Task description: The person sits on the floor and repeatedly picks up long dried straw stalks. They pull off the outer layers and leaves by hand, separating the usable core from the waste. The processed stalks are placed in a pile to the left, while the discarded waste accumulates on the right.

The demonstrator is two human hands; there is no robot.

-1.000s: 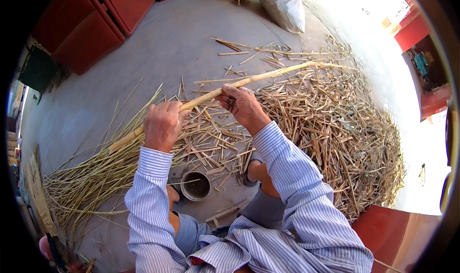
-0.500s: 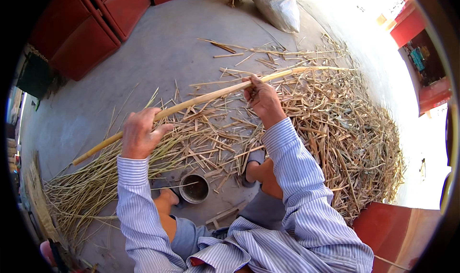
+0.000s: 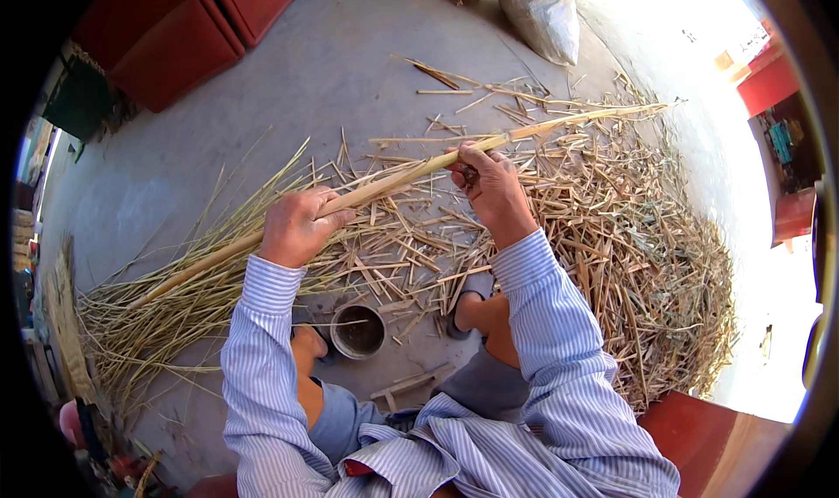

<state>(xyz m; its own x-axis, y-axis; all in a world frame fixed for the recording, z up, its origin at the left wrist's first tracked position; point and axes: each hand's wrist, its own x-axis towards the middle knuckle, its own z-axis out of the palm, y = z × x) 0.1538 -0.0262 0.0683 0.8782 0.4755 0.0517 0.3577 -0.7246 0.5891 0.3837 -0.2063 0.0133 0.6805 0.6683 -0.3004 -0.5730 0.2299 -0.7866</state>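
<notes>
A long, pale yellow cane stalk (image 3: 393,181) runs slantwise in front of me, its right end farther off than its left. My left hand (image 3: 300,224) is closed round its middle, thumb stretched along it. Farther right, my right hand (image 3: 492,190) pinches the same stalk; a small dark thing shows in its curled fingers, too hidden to name. Under the stalk's left part lies a bundle of thin green-yellow stems (image 3: 188,336). Between my feet stands a metal bowl (image 3: 357,355) with a thin stem across it.
A wide heap of dry husk pieces (image 3: 625,271) covers the floor at right. Loose scraps lie around the middle. Red padded seats (image 3: 175,52) stand at back left, a white sack (image 3: 540,17) at the back. A wooden piece (image 3: 411,382) lies near my feet.
My left hand has moved right along the stalk, closer to my right hand. The stalk's far right end has tilted slightly upward in view. The whole view has shifted a little.
</notes>
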